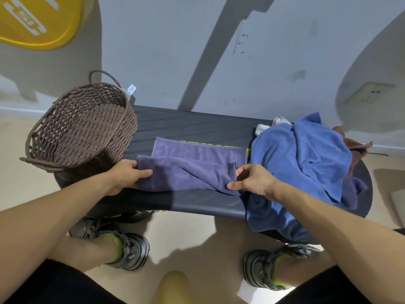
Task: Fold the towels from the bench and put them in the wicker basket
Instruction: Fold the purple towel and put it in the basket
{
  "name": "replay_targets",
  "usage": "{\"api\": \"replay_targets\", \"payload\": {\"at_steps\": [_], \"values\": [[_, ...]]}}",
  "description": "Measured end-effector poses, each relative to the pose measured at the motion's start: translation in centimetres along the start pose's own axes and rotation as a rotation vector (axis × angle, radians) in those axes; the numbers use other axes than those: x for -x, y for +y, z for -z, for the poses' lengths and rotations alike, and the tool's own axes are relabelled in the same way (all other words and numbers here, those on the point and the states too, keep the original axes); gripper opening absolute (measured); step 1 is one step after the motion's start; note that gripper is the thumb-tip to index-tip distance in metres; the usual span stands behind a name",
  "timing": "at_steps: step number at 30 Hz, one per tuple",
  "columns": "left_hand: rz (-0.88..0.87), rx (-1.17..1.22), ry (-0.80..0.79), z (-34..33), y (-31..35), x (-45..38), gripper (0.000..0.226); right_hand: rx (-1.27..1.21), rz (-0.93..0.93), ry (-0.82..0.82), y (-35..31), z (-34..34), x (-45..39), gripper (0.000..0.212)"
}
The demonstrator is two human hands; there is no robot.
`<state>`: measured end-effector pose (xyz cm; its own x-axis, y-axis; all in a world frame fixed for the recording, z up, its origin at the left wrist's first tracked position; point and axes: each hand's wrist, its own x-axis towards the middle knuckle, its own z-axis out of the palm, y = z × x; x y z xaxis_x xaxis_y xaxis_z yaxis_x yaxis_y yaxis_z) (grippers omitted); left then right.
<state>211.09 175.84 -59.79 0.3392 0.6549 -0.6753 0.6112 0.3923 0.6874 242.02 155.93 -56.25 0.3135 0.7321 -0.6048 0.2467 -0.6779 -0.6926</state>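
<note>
A purple towel point(188, 167) lies half folded across the middle of the dark bench point(192, 126). My left hand point(129, 174) grips its left end, thumb on top. At the towel's right end my right hand point(252, 179) pinches the cloth between thumb and fingers. The brown wicker basket point(81, 126) stands on the bench's left end, tilted toward me, and holds nothing that I can see. A heap of unfolded towels sits on the right end: a blue towel point(302, 163) on top, a white one point(269, 126) and a brown one point(355, 148) peeking out behind.
The bench stands against a grey wall with a power socket point(370, 94) at the right. A yellow object point(41, 20) is at the upper left. My two feet in grey shoes point(129, 249) stand on the beige floor close to the bench's front edge.
</note>
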Motion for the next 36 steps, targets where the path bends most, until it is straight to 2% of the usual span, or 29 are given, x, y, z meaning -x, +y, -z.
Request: {"api": "replay_targets", "payload": {"at_steps": [2,4,8,11,14,16,18,20,22,25,28,32,33,36], "values": [[-0.096,-0.170,0.110,-0.2,-0.2,-0.4,0.010,0.287,0.088,0.074,0.1,-0.4,0.0,0.041],[-0.210,-0.266,0.178,-0.4,-0.2,-0.5,0.004,0.445,0.145,0.110,0.2,-1.0,0.4,0.045],[-0.437,-0.340,0.293,-0.8,-0.1,-0.4,0.013,0.486,0.256,0.189,0.5,-2.5,0.4,0.041],[-0.508,-0.351,0.332,-0.8,0.4,-0.3,0.017,0.408,0.242,0.214,0.5,-2.9,0.2,0.029],[-0.514,-0.479,0.358,-0.5,0.5,-0.2,0.026,0.322,0.217,0.239,0.1,-2.6,0.1,0.030],[-0.486,-0.558,0.379,-0.4,0.5,0.1,0.031,0.319,0.136,0.211,-0.1,-2.1,0.0,0.023],[-0.388,-0.673,0.374,-0.3,0.4,0.2,0.023,0.332,0.021,0.086,-0.2,-1.7,-0.1,0.018],[-0.247,-0.781,0.300,-0.2,0.1,0.0,0.019,0.317,-0.048,-0.049,-0.2,-1.6,0.0,0.017],[-0.135,-0.742,0.203,-0.2,-0.2,0.1,0.025,0.321,-0.060,-0.088,-0.1,-1.8,0.0,0.017],[-0.151,-0.564,0.195,-0.2,-0.5,0.3,0.023,0.247,-0.072,-0.080,0.0,-1.9,-0.2,0.023],[-0.171,-0.442,0.233,-0.1,-0.1,0.1,0.015,0.199,-0.058,0.017,0.3,-2.2,-0.5,0.038],[-0.065,-0.335,0.098,0.9,0.7,-0.6,0.003,0.086,0.008,0.255,0.4,-2.4,-1.0,0.018],[-0.095,-0.338,0.115,1.1,1.0,-0.8,0.006,0.036,0.011,0.316,0.4,-2.3,-1.2,0.018],[-0.224,-0.384,0.304,0.9,2.0,-1.3,0.023,-0.020,0.008,0.435,0.7,-2.2,-1.5,0.013]]}}
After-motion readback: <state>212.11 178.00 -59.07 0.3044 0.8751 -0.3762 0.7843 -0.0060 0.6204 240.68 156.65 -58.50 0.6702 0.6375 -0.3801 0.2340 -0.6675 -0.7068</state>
